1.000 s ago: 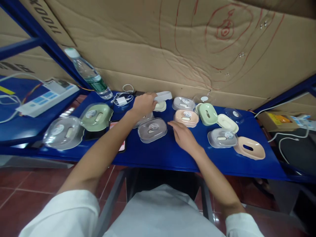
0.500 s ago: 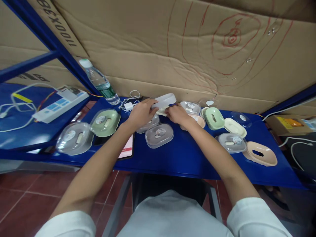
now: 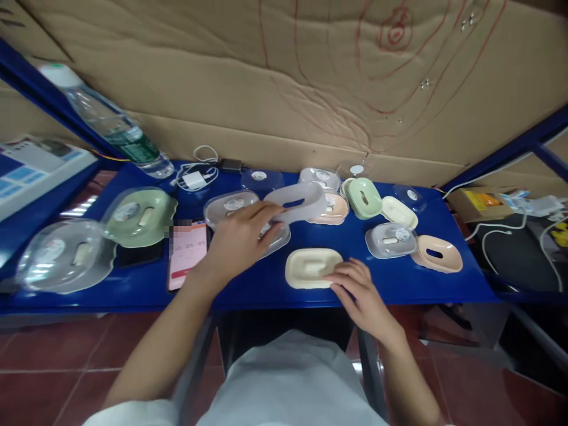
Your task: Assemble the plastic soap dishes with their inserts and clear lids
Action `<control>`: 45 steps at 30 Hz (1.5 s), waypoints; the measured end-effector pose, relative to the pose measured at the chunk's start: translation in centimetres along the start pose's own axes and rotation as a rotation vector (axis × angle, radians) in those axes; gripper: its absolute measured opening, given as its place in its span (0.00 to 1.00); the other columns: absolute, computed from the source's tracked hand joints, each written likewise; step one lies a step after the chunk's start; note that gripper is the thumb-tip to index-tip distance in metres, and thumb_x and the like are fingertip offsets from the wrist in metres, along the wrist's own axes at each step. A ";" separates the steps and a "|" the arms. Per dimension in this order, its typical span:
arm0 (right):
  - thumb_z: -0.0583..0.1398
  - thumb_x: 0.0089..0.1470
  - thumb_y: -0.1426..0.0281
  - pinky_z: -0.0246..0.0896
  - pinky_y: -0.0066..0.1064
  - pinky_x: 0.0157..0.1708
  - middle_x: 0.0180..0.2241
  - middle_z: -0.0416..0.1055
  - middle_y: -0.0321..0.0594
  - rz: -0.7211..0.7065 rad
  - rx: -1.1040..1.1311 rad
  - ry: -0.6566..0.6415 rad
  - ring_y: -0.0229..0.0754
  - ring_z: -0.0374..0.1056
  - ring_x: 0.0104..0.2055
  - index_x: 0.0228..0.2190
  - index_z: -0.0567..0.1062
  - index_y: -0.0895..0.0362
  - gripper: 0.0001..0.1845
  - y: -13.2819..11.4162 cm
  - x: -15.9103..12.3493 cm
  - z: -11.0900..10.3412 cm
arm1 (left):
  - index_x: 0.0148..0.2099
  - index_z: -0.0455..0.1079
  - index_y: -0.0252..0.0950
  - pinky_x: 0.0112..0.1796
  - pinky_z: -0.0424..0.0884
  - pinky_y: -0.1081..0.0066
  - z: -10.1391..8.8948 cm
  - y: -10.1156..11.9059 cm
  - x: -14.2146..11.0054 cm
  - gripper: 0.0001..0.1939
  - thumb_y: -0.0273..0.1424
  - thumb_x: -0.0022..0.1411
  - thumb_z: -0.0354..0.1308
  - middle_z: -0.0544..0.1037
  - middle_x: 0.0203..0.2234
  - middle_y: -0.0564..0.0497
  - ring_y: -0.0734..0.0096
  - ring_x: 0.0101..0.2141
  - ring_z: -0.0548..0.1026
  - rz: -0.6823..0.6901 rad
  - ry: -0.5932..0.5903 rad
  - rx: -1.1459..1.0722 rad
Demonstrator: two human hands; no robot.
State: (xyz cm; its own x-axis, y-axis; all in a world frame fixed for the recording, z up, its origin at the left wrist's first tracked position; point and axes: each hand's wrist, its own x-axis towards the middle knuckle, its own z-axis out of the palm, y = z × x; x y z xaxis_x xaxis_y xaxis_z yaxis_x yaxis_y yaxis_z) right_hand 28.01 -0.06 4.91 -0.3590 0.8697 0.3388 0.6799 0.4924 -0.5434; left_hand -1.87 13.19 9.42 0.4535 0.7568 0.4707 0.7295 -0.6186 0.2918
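Note:
My left hand (image 3: 242, 239) is closed on one end of a whitish soap dish insert (image 3: 306, 208) with a dark slot, held up off the table. Below it, partly covered by the hand, lies a clear lid (image 3: 277, 239) with a round sticker. My right hand (image 3: 358, 291) pinches the right edge of a shallow cream soap dish base (image 3: 310, 284), low over the table's front part. Whether that base touches the table I cannot tell. Behind the insert sit a peach soap dish (image 3: 335, 213) and another clear lid (image 3: 261, 179).
Lidded soap dishes, one green (image 3: 142, 219) and one clear grey (image 3: 66, 257), stand at left by a phone (image 3: 185, 254). Green (image 3: 366, 198), cream (image 3: 399, 213) and peach (image 3: 437, 254) parts lie at right. A water bottle (image 3: 119, 133) leans at the back left near a charger (image 3: 195, 179).
My right hand went to the cream base at the back and brought it towards me. My left hand moved nearer with the insert. A clear lid shows at the back. The view shifted.

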 end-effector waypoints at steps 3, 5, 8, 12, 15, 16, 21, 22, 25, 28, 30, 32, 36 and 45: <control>0.59 0.74 0.69 0.70 0.48 0.63 0.51 0.80 0.41 0.013 0.080 0.005 0.48 0.74 0.60 0.55 0.79 0.47 0.14 1.4 -1.4 2.3 | 0.58 0.77 0.38 0.52 0.75 0.56 1.3 2.1 -0.6 0.15 0.37 0.79 0.54 0.85 0.52 0.46 0.54 0.51 0.82 0.116 -0.018 0.023; 0.59 0.74 0.69 0.71 0.49 0.64 0.53 0.80 0.42 0.007 0.095 0.008 0.49 0.73 0.63 0.55 0.79 0.47 0.13 2.1 -1.2 2.9 | 0.58 0.77 0.38 0.50 0.74 0.54 1.9 2.9 -0.8 0.14 0.36 0.79 0.55 0.85 0.51 0.46 0.53 0.49 0.82 0.190 -0.035 0.051; 0.61 0.72 0.68 0.72 0.51 0.64 0.57 0.78 0.45 0.048 0.070 0.126 0.51 0.73 0.64 0.62 0.73 0.46 0.19 2.7 -0.8 2.8 | 0.58 0.77 0.39 0.48 0.73 0.53 2.0 4.1 -1.7 0.13 0.33 0.78 0.56 0.85 0.50 0.46 0.54 0.47 0.81 0.249 -0.033 0.054; 0.66 0.68 0.65 0.70 0.59 0.65 0.69 0.66 0.55 0.084 -0.076 0.372 0.60 0.67 0.70 0.74 0.57 0.45 0.40 3.5 -1.2 2.3 | 0.59 0.77 0.43 0.57 0.70 0.49 2.3 5.9 -4.4 0.13 0.30 0.76 0.60 0.86 0.49 0.46 0.55 0.49 0.80 0.229 -0.040 0.036; 0.66 0.67 0.64 0.66 0.63 0.68 0.73 0.60 0.51 0.013 -0.131 0.278 0.62 0.61 0.74 0.73 0.60 0.42 0.39 4.1 -1.3 2.2 | 0.60 0.77 0.44 0.64 0.65 0.43 3.3 6.7 -6.4 0.16 0.26 0.73 0.61 0.85 0.49 0.46 0.53 0.54 0.79 0.215 -0.049 0.015; 0.66 0.68 0.64 0.65 0.62 0.68 0.73 0.61 0.49 -0.003 -0.135 0.237 0.62 0.61 0.75 0.71 0.63 0.41 0.35 4.3 -1.2 2.1 | 0.60 0.76 0.43 0.65 0.65 0.43 3.7 6.7 -6.8 0.17 0.24 0.72 0.61 0.85 0.49 0.46 0.53 0.56 0.79 0.220 -0.045 0.000; 0.65 0.69 0.67 0.67 0.56 0.67 0.68 0.71 0.46 -0.034 -0.109 0.207 0.56 0.66 0.71 0.58 0.79 0.45 0.18 4.2 -0.6 2.1 | 0.61 0.75 0.40 0.63 0.73 0.51 5.4 5.9 -7.9 0.17 0.22 0.73 0.60 0.84 0.50 0.45 0.58 0.56 0.80 0.264 -0.026 -0.072; 0.65 0.69 0.67 0.68 0.56 0.66 0.65 0.74 0.45 -0.028 -0.106 0.211 0.56 0.68 0.70 0.55 0.80 0.46 0.15 4.0 -0.6 2.1 | 0.61 0.75 0.40 0.63 0.74 0.52 5.5 5.8 -8.0 0.18 0.22 0.73 0.61 0.84 0.50 0.45 0.59 0.56 0.81 0.265 -0.025 -0.084; 0.64 0.70 0.66 0.68 0.57 0.66 0.61 0.79 0.43 0.002 -0.121 0.168 0.55 0.71 0.68 0.52 0.81 0.46 0.12 3.7 -0.6 2.2 | 0.62 0.75 0.41 0.64 0.75 0.50 5.7 5.4 -8.3 0.20 0.22 0.72 0.61 0.84 0.51 0.45 0.58 0.57 0.81 0.256 -0.029 -0.098; 0.62 0.71 0.67 0.64 0.57 0.68 0.61 0.79 0.44 -0.015 -0.120 0.097 0.54 0.71 0.68 0.53 0.80 0.48 0.12 3.6 -0.7 2.3 | 0.62 0.76 0.41 0.65 0.75 0.50 5.8 5.2 -8.4 0.19 0.22 0.72 0.61 0.84 0.50 0.45 0.58 0.56 0.81 0.264 -0.057 -0.090; 0.62 0.71 0.67 0.64 0.57 0.68 0.63 0.77 0.45 -0.041 -0.101 0.070 0.53 0.69 0.70 0.54 0.78 0.49 0.13 3.6 -0.5 2.2 | 0.61 0.76 0.41 0.65 0.75 0.50 5.9 5.2 -8.4 0.18 0.22 0.73 0.60 0.84 0.50 0.45 0.58 0.56 0.81 0.274 -0.068 -0.085; 0.61 0.71 0.68 0.65 0.56 0.68 0.64 0.76 0.46 -0.056 -0.086 0.054 0.53 0.68 0.71 0.54 0.77 0.50 0.13 3.6 -0.3 2.2 | 0.61 0.76 0.41 0.65 0.75 0.51 6.0 5.1 -8.4 0.18 0.23 0.73 0.59 0.84 0.50 0.45 0.58 0.56 0.81 0.279 -0.065 -0.080; 0.61 0.70 0.69 0.66 0.55 0.68 0.61 0.78 0.46 -0.084 -0.136 0.069 0.52 0.69 0.70 0.54 0.78 0.50 0.13 3.4 0.0 2.4 | 0.60 0.76 0.40 0.64 0.75 0.53 6.1 5.1 -8.4 0.16 0.22 0.74 0.59 0.84 0.50 0.46 0.60 0.56 0.82 0.284 -0.052 -0.056; 0.61 0.72 0.68 0.66 0.53 0.68 0.62 0.77 0.45 -0.130 -0.224 -0.009 0.52 0.68 0.71 0.61 0.77 0.48 0.18 3.5 -0.4 2.8 | 0.57 0.76 0.40 0.62 0.77 0.56 6.1 5.2 -8.7 0.11 0.26 0.75 0.62 0.85 0.48 0.48 0.63 0.52 0.83 0.282 -0.001 -0.052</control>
State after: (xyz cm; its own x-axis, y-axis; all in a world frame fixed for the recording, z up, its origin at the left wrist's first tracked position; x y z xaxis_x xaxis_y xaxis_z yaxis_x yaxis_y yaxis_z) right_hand 28.72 1.42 0.79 -0.4577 0.8002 0.3876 0.7520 0.5810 -0.3113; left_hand 1.09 4.70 1.76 0.6356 0.5531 0.5386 0.5467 -0.8151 0.1919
